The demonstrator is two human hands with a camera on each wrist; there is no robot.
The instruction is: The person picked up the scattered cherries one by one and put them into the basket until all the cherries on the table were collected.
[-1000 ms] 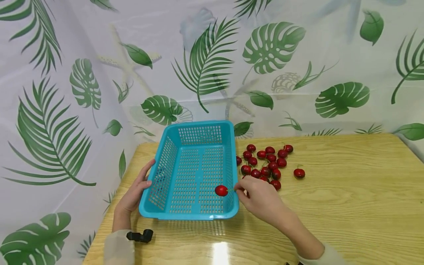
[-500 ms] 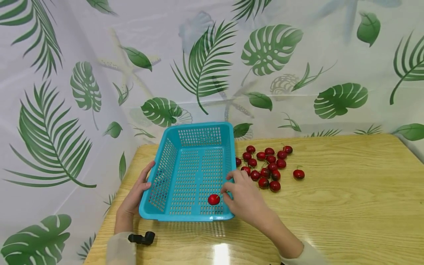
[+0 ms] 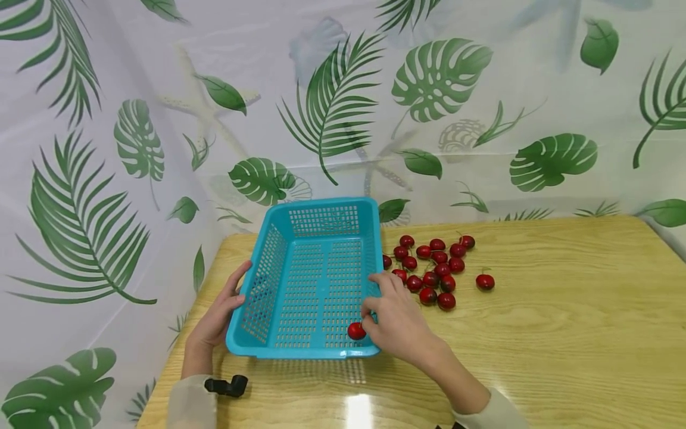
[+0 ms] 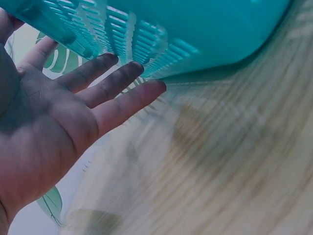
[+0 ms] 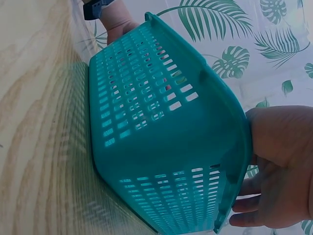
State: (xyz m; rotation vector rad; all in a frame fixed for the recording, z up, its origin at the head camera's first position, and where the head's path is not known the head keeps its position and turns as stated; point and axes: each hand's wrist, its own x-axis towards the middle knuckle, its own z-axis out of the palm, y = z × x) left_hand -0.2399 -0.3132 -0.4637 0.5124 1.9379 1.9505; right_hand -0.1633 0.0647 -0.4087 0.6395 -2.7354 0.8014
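A blue slotted plastic basket (image 3: 321,351) stands on the wooden table. In the head view my left hand (image 3: 215,316) holds its left rim, thumb over the edge; the left wrist view shows the other fingers (image 4: 120,105) stretched along the outside wall. Over the right rim reaches my right hand (image 3: 399,319), its fingers loosely bent inside the basket and holding nothing. A single red cherry (image 3: 356,330) lies on the basket's floor, right by these fingertips and partly covered by them.
Several dark red cherries (image 3: 440,270) with stems lie in a group right of the basket. One cherry (image 3: 485,282) sits apart, farther right. Leaf-printed sheeting (image 3: 461,179) hangs behind the table (image 3: 568,333) and along its left side.
My right hand has moved left over the rim and let go of the cherry's stem. The cherry has dropped into the basket and rolled back toward the right. My left hand stays in place.
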